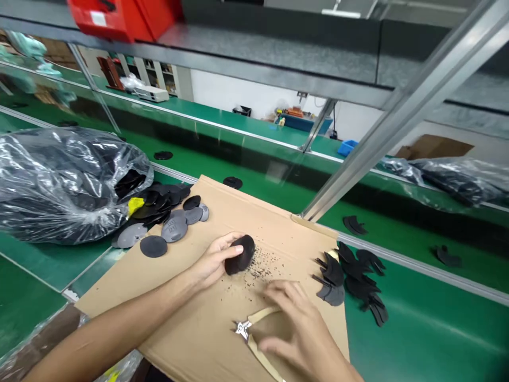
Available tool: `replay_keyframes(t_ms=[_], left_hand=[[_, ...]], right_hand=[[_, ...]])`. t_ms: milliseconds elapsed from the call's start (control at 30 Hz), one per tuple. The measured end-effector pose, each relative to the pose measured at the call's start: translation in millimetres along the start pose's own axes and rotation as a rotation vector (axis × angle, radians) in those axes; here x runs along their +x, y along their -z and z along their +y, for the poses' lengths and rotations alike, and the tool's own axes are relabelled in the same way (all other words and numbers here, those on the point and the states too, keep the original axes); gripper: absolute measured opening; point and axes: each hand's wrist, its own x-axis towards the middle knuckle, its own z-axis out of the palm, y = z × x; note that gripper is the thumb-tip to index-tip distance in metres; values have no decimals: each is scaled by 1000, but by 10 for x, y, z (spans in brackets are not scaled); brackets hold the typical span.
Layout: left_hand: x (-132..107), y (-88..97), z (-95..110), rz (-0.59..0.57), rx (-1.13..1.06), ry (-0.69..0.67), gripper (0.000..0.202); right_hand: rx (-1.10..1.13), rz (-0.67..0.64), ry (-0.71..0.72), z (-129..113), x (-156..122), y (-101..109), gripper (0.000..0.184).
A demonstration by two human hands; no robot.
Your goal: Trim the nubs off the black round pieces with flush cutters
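My left hand (pixel 212 261) grips a black oval plastic disc (pixel 245 251), thumb across its face, above the cardboard sheet (pixel 191 313). My right hand (pixel 300 321), slightly blurred, has its thumb and fingers apart over a pair of side cutters (pixel 242 329). The cutters have cream handles, spread wide, and their jaws point left. Small black scraps (pixel 260 268) lie scattered on the cardboard just right of the disc. Grey and black oval discs (pixel 175 228) are heaped at the cardboard's left edge.
A clear plastic bag (pixel 67 180) full of black parts bulges on the left. Curved black pieces (pixel 360 276) are piled at the right edge. Behind runs a green conveyor belt (pixel 270 191) carrying a few parts. A slanted metal post (pixel 382 132) and an overhead shelf (pixel 278 53) stand close.
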Motion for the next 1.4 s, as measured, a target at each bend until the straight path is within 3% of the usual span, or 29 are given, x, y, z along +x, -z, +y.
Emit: replay_keyframes(t_ms=[67, 133, 267, 433, 567, 700, 900, 1400], left_hand=[[67, 35, 62, 4, -82, 4, 42], [101, 61, 98, -9, -128, 20, 40], [98, 86, 93, -59, -165, 50, 38], [68, 84, 90, -84, -161, 63, 36], [62, 86, 117, -70, -149, 67, 36], [61, 99, 129, -76, -85, 89, 35], [49, 78, 114, -64, 4, 186, 35], [-22, 60, 92, -60, 49, 220, 34]], right_hand=[[-167, -89, 20, 7, -92, -40, 86], [-287, -107, 40, 38, -205, -139, 90], [-326, -98, 32, 46, -372, -285, 78], [-96, -98, -85, -68, -218, -94, 45], [121, 135, -118, -28, 82, 56, 32], [173, 328, -70, 78, 213, -75, 36], [199, 419, -7, 156, 81, -299, 40], [123, 402, 88, 215, 11, -306, 50]])
